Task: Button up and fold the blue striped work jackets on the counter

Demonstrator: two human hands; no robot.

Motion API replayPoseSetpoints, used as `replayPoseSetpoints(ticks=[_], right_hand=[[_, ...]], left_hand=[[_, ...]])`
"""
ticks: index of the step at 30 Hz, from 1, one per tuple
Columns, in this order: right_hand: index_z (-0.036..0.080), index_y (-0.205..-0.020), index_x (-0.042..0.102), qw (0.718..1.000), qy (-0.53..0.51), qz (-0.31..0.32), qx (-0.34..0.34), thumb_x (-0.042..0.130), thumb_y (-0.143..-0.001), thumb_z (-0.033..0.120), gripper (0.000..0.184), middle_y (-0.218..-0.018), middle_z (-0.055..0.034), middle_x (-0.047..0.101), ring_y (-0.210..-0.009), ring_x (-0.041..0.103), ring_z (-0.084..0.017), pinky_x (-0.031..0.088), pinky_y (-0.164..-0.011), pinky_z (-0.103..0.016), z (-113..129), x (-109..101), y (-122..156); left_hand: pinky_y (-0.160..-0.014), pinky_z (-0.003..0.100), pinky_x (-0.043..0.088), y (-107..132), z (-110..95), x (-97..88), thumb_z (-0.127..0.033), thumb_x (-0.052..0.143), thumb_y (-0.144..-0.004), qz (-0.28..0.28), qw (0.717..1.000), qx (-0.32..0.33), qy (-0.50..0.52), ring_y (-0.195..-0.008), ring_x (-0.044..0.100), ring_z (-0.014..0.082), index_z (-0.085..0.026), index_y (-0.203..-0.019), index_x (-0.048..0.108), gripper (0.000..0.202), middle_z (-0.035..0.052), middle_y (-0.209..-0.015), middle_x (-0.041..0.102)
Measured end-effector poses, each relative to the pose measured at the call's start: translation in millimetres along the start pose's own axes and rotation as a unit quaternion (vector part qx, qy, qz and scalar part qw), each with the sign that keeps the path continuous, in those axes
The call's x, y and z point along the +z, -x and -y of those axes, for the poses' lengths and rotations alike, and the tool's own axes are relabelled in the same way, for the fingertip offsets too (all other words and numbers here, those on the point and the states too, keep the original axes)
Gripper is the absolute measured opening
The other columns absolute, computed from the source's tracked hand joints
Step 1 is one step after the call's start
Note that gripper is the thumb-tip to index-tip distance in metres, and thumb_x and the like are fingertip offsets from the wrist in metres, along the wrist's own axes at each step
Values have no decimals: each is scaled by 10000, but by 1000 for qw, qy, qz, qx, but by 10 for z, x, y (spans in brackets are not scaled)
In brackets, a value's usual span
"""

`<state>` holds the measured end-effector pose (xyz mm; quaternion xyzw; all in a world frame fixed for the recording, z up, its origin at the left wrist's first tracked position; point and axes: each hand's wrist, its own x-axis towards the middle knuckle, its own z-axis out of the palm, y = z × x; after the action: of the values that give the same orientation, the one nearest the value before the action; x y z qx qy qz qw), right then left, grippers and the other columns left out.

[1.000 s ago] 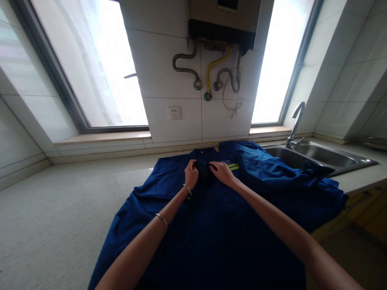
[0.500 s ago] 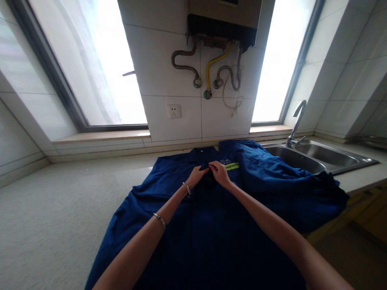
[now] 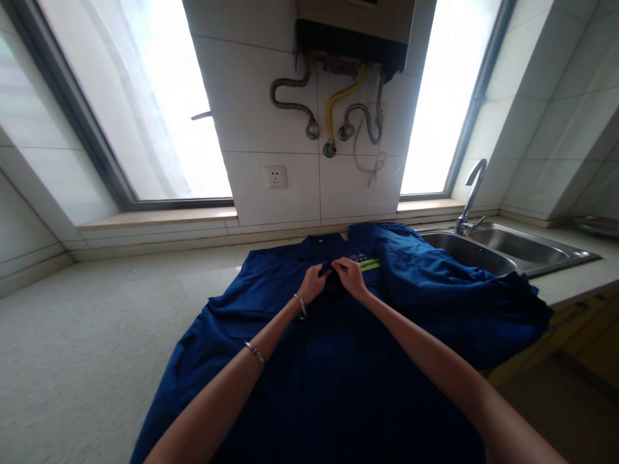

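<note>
nearest, two bare forearms reach in over a dark blue garment that lies spread on a pale worktop, its lower part running out of view at the bottom. two silver bangles circle the left arm, one at the wrist and one further up. below the worktop on the right are yellowish cabinet fronts.

the left hand and the right hand meet just below the collar, at the middle of the garment's front. the fingers of both hands are pinched together on the blue cloth, nearly touching each other; what exactly sits between the fingertips is too dark and small to tell. just beside the right hand is a yellow-green stripe with pale lettering above it.

bunched cloth spreads right and laps the near edge of a steel double sink, with a curved tap behind it. further back, a white socket sits on the tiled wall between two bright windows. above it hang grey hoses and a yellow pipe, running up to a brown and black wall unit.
</note>
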<state>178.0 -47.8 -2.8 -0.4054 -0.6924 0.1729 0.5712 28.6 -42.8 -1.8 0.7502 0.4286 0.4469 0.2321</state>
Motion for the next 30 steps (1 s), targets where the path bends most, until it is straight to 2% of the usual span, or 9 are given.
replayPoseSetpoints(ticks=[7, 11, 15, 19, 21, 24, 26, 28, 30], right_hand=[[172, -753, 709, 998, -40, -20, 53, 549, -817, 356, 252, -767, -35, 687, -702, 588, -178, 415, -666, -265, -58, 17, 4], [161, -669, 668, 994, -66, -19, 87, 545, -796, 420, 314, -632, -4, 597, -602, 493, -136, 353, -589, -242, -150, 54, -10], [159, -619, 620, 987, -112, -17, 117, 575, -759, 474, 348, -582, 15, 517, -573, 424, -112, 304, -547, -229, -208, 73, -15], [164, -566, 557, 965, -182, -64, 177, 594, -725, 558, 427, -538, 34, 444, -526, 350, -92, 264, -499, -228, -216, 81, -10], [161, -570, 561, 958, -205, -74, 186, 611, -708, 585, 449, -540, 36, 442, -521, 344, -87, 261, -490, -227, -201, 80, -15], [153, -598, 603, 959, -209, -79, 176, 641, -681, 609, 465, -561, 25, 491, -537, 392, -92, 289, -490, -222, -171, 42, -63], [153, -639, 639, 953, -214, -92, 192, 642, -677, 622, 471, -572, 11, 533, -542, 440, -104, 316, -481, -219, -158, -25, -125], [155, -731, 684, 939, -241, -108, 220, 623, -695, 620, 470, -627, -11, 598, -560, 504, -120, 360, -484, -219, -160, -124, -198], [158, -847, 711, 923, -279, -120, 235, 594, -728, 593, 467, -741, -41, 662, -598, 566, -135, 417, -512, -227, -178, -239, -263]], left_hand=[[-747, 292, 457, 17, -22, 7, -207, 558, -801, -9, 1000, 19, -8, -737, 585, 189, -113, -725, 655, 155, 47, -728, 661], [-724, 283, 450, 11, -28, -2, -197, 560, -810, 9, 998, 26, -55, -715, 576, 178, -106, -729, 650, 151, 46, -718, 656], [-706, 274, 449, 16, -44, -25, -196, 555, -819, 24, 994, 33, -97, -709, 572, 173, -110, -732, 653, 157, 51, -719, 654], [-715, 255, 441, 75, -65, -3, -121, 512, -814, 113, 980, 113, -116, -744, 596, 169, -130, -732, 672, 180, 72, -790, 657], [-734, 257, 439, 107, -73, 17, -130, 509, -826, 128, 977, 133, -107, -766, 608, 172, -137, -760, 687, 190, 79, -826, 666], [-729, 274, 441, 107, -87, 0, -231, 544, -844, 74, 990, 91, -80, -741, 606, 180, -135, -785, 695, 188, 66, -793, 680], [-687, 271, 440, 54, -98, -87, -306, 572, -833, 38, 997, 52, -48, -707, 593, 178, -124, -786, 697, 226, 51, -761, 682], [-649, 260, 438, -45, -102, -265, -366, 599, -806, -9, 1000, 14, 11, -697, 582, 172, -108, -806, 699, 277, 45, -769, 684], [-625, 251, 440, -172, -92, -549, -394, 636, -762, -88, 991, -27, 93, -689, 575, 164, -90, -849, 695, 321, 44, -773, 680]])
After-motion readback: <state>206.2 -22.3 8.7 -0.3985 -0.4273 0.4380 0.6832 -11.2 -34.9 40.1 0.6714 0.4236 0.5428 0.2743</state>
